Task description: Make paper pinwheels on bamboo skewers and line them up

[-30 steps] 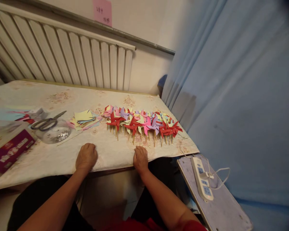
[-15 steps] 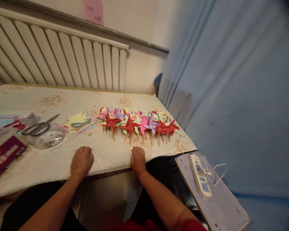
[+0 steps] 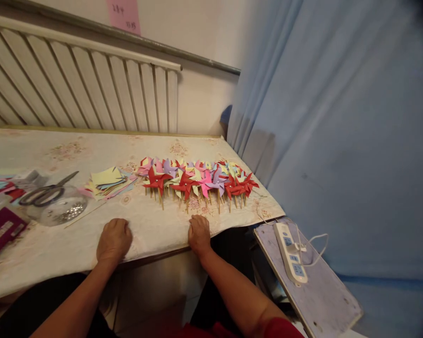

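Note:
My left hand point(image 3: 114, 240) rests on the table's front edge, fingers curled into a loose fist, and no object shows in it. My right hand point(image 3: 199, 234) lies at the same edge further right, its fingers also curled in and holding nothing visible. Just beyond the right hand, several paper pinwheels point(image 3: 186, 183) on thin wooden sticks lie close together in red, pink, purple and yellow. A stack of coloured paper squares point(image 3: 107, 178) with cut corners is left of them. Scissors point(image 3: 49, 191) lie across a clear dish of small metal pins point(image 3: 68, 211).
At far left is a purple box point(image 3: 3, 230). A thin stick point(image 3: 86, 214) lies beside the dish. On the right, a power strip point(image 3: 291, 253) with a white cable sits on a low board point(image 3: 324, 300). A blue curtain point(image 3: 356, 141) hangs there; a radiator point(image 3: 91, 84) stands behind the table.
The view has turned slightly to the right, so the things on the table appear further left. Both hands stay resting at the table edge, and the pinwheels have not moved.

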{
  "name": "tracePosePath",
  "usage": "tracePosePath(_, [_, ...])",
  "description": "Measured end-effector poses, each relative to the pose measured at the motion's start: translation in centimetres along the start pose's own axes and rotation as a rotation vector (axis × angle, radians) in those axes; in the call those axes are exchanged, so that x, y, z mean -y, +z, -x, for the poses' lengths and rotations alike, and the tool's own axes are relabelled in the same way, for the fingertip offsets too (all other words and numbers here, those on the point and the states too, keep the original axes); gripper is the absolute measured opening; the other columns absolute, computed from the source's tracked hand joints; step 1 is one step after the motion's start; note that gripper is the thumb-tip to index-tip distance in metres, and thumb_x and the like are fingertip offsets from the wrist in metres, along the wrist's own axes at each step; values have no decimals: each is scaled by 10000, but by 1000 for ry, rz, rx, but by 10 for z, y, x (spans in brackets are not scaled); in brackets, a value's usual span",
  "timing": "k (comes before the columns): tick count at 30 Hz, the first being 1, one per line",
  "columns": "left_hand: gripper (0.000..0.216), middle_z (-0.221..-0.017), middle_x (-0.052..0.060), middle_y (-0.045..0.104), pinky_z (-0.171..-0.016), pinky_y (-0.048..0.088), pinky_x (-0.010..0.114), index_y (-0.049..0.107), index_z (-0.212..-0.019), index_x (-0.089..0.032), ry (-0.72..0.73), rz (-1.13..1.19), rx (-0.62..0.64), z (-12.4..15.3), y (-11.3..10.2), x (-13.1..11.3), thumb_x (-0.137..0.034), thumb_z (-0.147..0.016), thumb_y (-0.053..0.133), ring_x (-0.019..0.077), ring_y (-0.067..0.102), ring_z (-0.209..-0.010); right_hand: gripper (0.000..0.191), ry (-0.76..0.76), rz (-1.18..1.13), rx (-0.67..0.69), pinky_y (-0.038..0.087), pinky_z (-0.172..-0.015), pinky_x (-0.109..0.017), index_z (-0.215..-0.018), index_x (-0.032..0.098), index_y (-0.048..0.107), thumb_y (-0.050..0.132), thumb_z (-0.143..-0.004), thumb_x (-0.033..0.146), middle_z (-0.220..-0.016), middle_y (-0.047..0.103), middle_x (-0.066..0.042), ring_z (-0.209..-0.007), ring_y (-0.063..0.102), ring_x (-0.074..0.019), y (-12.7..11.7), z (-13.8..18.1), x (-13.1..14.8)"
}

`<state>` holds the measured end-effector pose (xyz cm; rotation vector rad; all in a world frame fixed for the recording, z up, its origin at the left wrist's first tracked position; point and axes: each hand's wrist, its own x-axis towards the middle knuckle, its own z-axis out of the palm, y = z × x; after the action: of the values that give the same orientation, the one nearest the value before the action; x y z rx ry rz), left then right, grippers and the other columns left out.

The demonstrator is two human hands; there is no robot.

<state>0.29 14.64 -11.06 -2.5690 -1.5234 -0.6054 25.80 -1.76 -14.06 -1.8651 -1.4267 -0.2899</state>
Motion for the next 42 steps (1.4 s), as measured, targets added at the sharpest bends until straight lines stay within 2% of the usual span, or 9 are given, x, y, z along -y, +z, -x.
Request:
tracePosePath(22, [263,-936,184,633,-898,454,453,640,-917,-107,71,-3,-39,-1,-4,-1,-207,-853,405,323,570,-953,222,31,-31,70,381,-1020,-405,-976,192,643,546,-814,76,-1151,648,-78,-1120,508,-234,-9,-8,1])
tracePosePath(27, [254,-927,187,627,-914,444,448,627,-906,-112,85,-7,-40,-2,-4,-2,-206,-852,397,322,582,-962,185,34,-15,95,423,-916,-371,-937,196,623,525,-829,83,-1001,654,-63,-1001,534,-223,-19,-12,0])
tracePosePath(31, [236,-931,174,621,-923,439,447,614,-903,-130,74,-10,-32,-2,-5,-2,-204,-856,395,321,585,-981,175,49,5,54,446,-840,-357,-917,194,621,491,-849,98,-891,641,-59,-896,538,-224,-30,-14,-2])
tracePosePath(42, [176,-930,143,618,-902,457,472,577,-867,-177,67,41,-60,-2,-2,-1,-214,-814,414,321,570,-963,218,176,-79,-90,477,-790,-307,-891,187,643,456,-856,79,-853,664,-62,-851,597,-200,-66,-23,-29])
